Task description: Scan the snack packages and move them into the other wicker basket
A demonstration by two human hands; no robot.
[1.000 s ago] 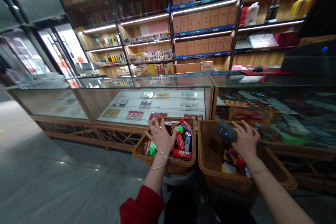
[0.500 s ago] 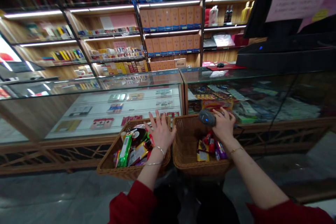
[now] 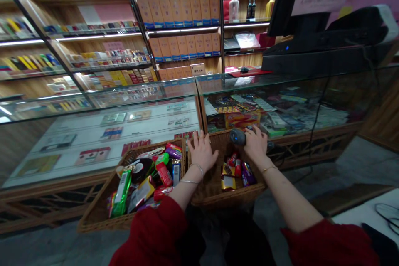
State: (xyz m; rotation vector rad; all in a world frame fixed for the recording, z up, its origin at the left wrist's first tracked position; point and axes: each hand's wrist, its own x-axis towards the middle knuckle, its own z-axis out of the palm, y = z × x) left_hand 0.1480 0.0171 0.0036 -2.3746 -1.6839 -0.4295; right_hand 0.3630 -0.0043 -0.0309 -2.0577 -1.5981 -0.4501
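My left hand (image 3: 203, 151), fingers spread and nothing in them, is over the left part of the right wicker basket (image 3: 218, 199), near where the two baskets meet. My right hand (image 3: 256, 144) is wrapped round a dark grey barcode scanner (image 3: 237, 136) with a blue light, above that same basket. Below the scanner lie a few sweets: red-wrapped pieces (image 3: 237, 168), a yellow packet (image 3: 228, 182) and a purple packet (image 3: 247, 174). The left wicker basket (image 3: 90, 216) holds several snacks, among them a green packet (image 3: 122, 193), a red tube-like pack (image 3: 164, 174) and a blue bar (image 3: 176, 171).
Behind the baskets runs a glass display counter (image 3: 140, 91) with flat packs inside. A monitor (image 3: 283, 4) with paper sheets and a mouse (image 3: 244, 70) stand on it. Shelves of boxes (image 3: 187, 48) line the wall. A white surface with a cable (image 3: 368, 212) is at the lower right.
My left hand has moved from above the left basket to the right basket, uncovering snacks in the left one. The view has turned right. My right hand still holds the scanner.
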